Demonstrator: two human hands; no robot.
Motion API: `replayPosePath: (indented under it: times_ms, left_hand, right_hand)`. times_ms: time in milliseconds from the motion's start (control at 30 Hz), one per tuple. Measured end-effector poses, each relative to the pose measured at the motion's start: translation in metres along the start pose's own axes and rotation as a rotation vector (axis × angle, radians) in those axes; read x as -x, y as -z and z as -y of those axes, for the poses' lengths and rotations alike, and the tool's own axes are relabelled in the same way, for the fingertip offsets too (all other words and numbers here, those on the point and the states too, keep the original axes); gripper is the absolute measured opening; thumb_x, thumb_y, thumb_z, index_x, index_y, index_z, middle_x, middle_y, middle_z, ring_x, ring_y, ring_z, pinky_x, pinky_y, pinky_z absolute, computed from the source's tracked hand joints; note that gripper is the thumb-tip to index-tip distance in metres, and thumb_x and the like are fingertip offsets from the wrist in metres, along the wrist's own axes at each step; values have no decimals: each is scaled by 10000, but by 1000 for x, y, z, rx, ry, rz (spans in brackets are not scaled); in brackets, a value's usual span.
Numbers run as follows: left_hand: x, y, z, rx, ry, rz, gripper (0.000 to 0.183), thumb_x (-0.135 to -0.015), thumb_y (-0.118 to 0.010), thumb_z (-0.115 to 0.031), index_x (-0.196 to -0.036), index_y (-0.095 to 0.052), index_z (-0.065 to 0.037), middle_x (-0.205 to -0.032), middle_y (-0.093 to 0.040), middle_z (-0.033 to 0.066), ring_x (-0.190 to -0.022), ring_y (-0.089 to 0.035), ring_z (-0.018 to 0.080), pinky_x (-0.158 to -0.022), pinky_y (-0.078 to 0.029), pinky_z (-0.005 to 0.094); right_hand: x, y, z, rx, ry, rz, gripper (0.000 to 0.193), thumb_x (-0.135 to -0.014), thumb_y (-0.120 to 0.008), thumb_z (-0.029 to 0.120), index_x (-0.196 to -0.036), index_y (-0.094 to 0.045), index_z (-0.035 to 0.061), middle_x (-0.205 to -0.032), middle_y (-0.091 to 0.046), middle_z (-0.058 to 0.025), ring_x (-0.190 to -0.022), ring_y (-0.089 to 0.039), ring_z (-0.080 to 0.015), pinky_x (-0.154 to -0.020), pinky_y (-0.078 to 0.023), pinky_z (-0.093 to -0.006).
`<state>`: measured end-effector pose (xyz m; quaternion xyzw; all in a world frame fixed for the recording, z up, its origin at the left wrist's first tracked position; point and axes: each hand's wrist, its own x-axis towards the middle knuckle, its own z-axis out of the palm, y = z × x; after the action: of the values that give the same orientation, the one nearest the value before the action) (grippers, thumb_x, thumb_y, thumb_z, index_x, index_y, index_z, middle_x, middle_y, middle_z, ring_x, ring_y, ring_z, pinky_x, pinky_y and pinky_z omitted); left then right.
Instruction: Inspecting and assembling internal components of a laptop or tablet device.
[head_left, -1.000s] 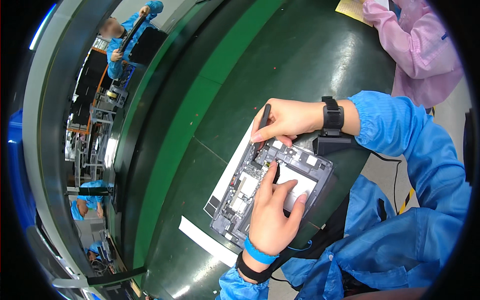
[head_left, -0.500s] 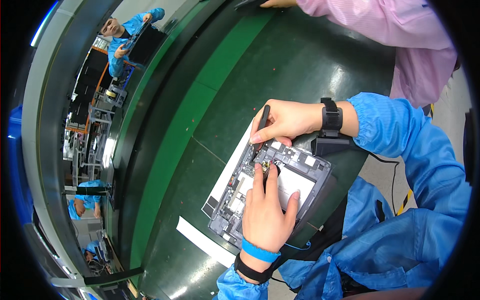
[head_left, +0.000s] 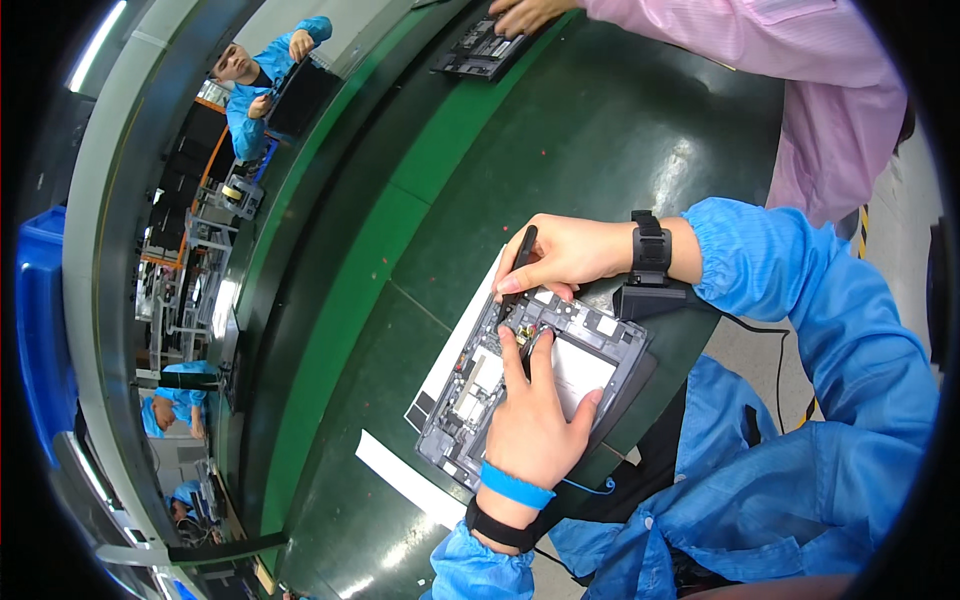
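Observation:
An opened laptop or tablet body lies tilted on the green table, its grey inner frame, circuit boards and white panel exposed. My left hand rests over its middle with fingers stretched out and apart. The index and middle fingertips press beside a small cluster of yellowish and dark wiring. In my right hand, at the device's far edge, a slim black pen-like tool is pinched. Its tip points down at the board near my left index finger; the exact contact point is too small to tell.
White strips lie beside and under the device. A black box with a cable hangs at my right wrist. Top right, a co-worker in pink has a hand on another opened device. A grey rail curves along the left.
The co-worker's opened device has come further into view at the top, under their hand. My hands stay on nearly the same spot, with the black tool shifted slightly downward.

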<state>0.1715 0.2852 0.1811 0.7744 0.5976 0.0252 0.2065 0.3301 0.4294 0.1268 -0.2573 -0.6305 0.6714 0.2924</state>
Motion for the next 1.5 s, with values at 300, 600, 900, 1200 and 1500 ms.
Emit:
replayPosePath:
  times_ms: [300, 600, 900, 1200, 1500]
  left_hand:
    - [-2, 3, -3, -57, 11, 44, 779, -772, -709, -353, -1387, -330, -60, -1444, -229, 361, -945, -604, 505, -780, -546, 468]
    - [5, 8, 9, -69, -69, -92, 863, -766, -734, -349, -1444, -277, -73, -1461, -224, 345, -928, -655, 408, -762, -553, 399]
    - [177, -13, 24, 679, 295, -553, 610, -842, -613, -55, -1388, -346, -3, -1470, -300, 223, -1311, -390, 339, -1012, -380, 429]
    - [156, -79, 23, 1231, 218, -671, 682, -842, -473, 122, -1446, -173, 29, -1491, -227, 234, -1391, -239, 287, -1120, -196, 370]
    - [174, -106, 39, 1160, 81, -860, 412, -847, -496, 66, -1258, -470, 78, -1490, -262, 260, -1357, -332, 305, -1093, -283, 390]
  right_hand:
    - [5, 0, 3, -26, -21, -24, 295, -905, -638, 231, -1074, -669, -10, -881, -696, -74, -419, -497, -55, -394, -382, -202]
    - [2, 1, 3, -129, 58, -94, 299, -931, -606, 251, -1086, -657, 0, -617, -595, -23, -460, -503, -47, -402, -361, -187]
    - [89, -7, 22, 339, 137, -295, 358, -984, -476, 307, -1084, -604, -12, -952, -692, -118, -917, -650, -191, -796, -507, -310]
    - [119, -53, -2, 767, 87, -315, 493, -925, -543, 307, -1297, -455, -4, -1173, -581, -246, -1075, -573, -381, -912, -457, -423]
    - [129, -89, 12, -182, 258, -471, 437, -947, -483, 42, -1377, -407, 24, -1314, -508, -98, -1187, -501, -182, -1015, -403, -315]
